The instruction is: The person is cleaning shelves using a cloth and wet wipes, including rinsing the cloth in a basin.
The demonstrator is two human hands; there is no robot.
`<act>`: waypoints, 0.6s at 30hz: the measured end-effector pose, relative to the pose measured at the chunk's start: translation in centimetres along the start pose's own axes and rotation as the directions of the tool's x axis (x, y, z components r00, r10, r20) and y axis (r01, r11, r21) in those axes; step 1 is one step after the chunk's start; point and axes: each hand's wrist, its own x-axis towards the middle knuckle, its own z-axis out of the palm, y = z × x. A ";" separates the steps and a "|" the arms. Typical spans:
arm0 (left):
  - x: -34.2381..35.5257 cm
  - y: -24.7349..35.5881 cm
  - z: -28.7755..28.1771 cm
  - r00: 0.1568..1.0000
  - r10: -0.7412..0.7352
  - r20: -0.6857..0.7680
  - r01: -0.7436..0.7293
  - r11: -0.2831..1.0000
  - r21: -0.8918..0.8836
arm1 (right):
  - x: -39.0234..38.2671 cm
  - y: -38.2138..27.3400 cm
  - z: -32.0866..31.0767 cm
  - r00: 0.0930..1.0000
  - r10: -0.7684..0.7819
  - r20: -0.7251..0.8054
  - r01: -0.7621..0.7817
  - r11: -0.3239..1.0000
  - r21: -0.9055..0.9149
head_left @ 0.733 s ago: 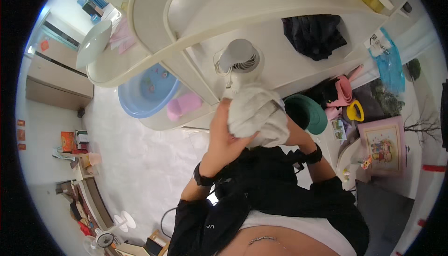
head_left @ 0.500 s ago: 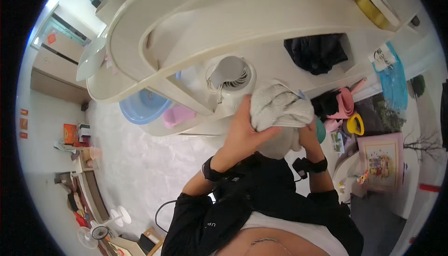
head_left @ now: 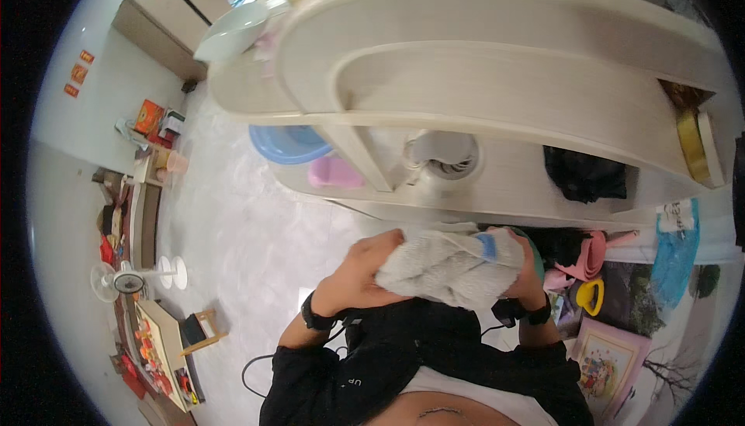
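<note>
Between my two hands, in front of my body, is a bunched light grey cloth (head_left: 454, 269) with a knobbly, towel-like texture and a small blue patch near its upper right. My left hand (head_left: 355, 272) grips its left side, the fingertips partly hidden behind the fabric. Closed around the right side is my right hand (head_left: 531, 275), its fingers mostly out of sight. Just beyond the cloth, a small fan (head_left: 444, 154) with a grey top stands on the lower shelf.
A pale curved shelf unit (head_left: 497, 88) spans the far side. On its lower level are a blue basin (head_left: 289, 145), a pink container (head_left: 335, 171) and a black bag (head_left: 583, 176). A blue packet (head_left: 675, 255) hangs at right, near a pink framed picture (head_left: 609, 368). A white standing fan (head_left: 128, 277) is far left.
The cloth has come closer to my body and is turned, with its blue patch now facing up. My hands stay on either side of it. My view has swung round, shifting the shelf rightward.
</note>
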 end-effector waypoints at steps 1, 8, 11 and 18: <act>-1.4 0.1 -1.3 1.000 -0.006 -0.014 0.006 1.000 0.014 | 0.8 0.1 1.3 1.000 -0.010 0.015 0.009 0.998 0.067; -10.3 -0.5 -8.8 0.753 -0.336 -0.566 0.331 0.936 -0.116 | 7.4 -1.3 12.7 0.885 0.210 0.415 -0.202 0.977 -0.065; -13.7 -1.7 -13.0 0.721 -0.323 -0.613 0.304 0.942 -0.139 | 9.5 -1.1 18.8 0.829 0.250 0.501 -0.198 0.968 -0.156; -13.7 -3.5 -23.7 0.640 -0.361 -0.678 0.282 0.931 -0.230 | 16.4 -2.8 26.2 0.952 0.202 0.232 -0.161 0.969 -0.186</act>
